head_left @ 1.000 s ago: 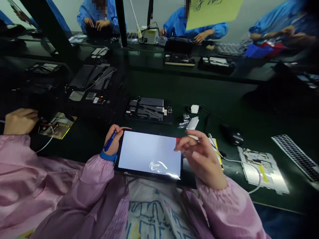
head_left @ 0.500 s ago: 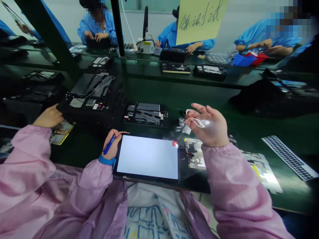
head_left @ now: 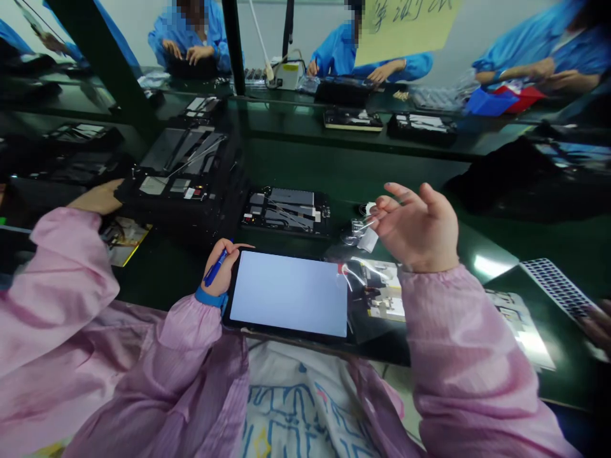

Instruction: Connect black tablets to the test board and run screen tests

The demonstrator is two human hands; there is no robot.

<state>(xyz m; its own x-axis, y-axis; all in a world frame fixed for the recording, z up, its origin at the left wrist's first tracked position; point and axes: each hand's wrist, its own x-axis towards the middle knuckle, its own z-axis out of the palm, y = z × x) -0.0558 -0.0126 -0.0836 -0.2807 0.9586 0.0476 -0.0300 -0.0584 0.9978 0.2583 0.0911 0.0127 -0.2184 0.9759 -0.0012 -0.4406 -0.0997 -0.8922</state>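
Okay so closest in, the person has a white cloth with blue print [head_left: 305, 401] across their lap, and right at the near edge of the dark green table [head_left: 353, 168] a tablet [head_left: 288, 293] lies flat, its screen lit a plain pale blue with nothing on it. Their left hand [head_left: 220, 270], blue wrist strap [head_left: 209, 298] on, is clenched around a blue pen [head_left: 216, 268] just off the tablet's top-left corner. Their right hand [head_left: 415, 224] is up in the air, fully open with the fingers spread, and as far as I can see it's holding nothing. Under it, a clear plastic bag [head_left: 375, 299] lies over a printed card right beside the tablet's right edge, and a little white packet [head_left: 368, 238] sits just past that. Straight ahead of the tablet there's a dark tray of tablet parts [head_left: 285, 212]. Off to the left, a neighbor's hand [head_left: 98, 197] in a pink sleeve [head_left: 62, 280] rests on a black case [head_left: 176, 191], and toward the right edge of the table there's a printed sheet [head_left: 522, 324] and a keyboard-like panel [head_left: 558, 287], with another hand [head_left: 596, 324] blurred at the frame edge. Way across the table, co-workers in blue smocks [head_left: 186, 32] work under a yellow paper sign [head_left: 405, 25].
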